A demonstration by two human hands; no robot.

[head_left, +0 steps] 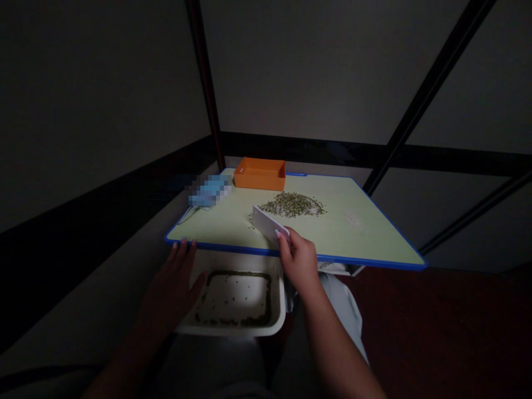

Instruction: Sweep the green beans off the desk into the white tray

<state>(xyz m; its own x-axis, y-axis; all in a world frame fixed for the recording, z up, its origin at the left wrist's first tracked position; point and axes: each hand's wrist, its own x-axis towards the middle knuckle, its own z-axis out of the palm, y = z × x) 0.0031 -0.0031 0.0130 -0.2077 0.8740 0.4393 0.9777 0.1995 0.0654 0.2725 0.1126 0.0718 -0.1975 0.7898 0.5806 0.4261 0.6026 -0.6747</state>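
Beside loose green grains (296,204) is a flat handheld scraper (266,225).

Table (353,233): pale yellow-green top, blue edging. Box (260,180), table's 11 o'clock: plain orange. Seed pile (295,205), mid-table: speckled green and whitish. Scraper (268,224): plain white. Tub (284,307), 7 o'clock: off-white, dark green band inside. Pixelated item (210,190), table's 10 o'clock: light blue. Floor (436,332), 4 o'clock: dark red. Wall (299,66), 12 o'clock: grey, black strips.
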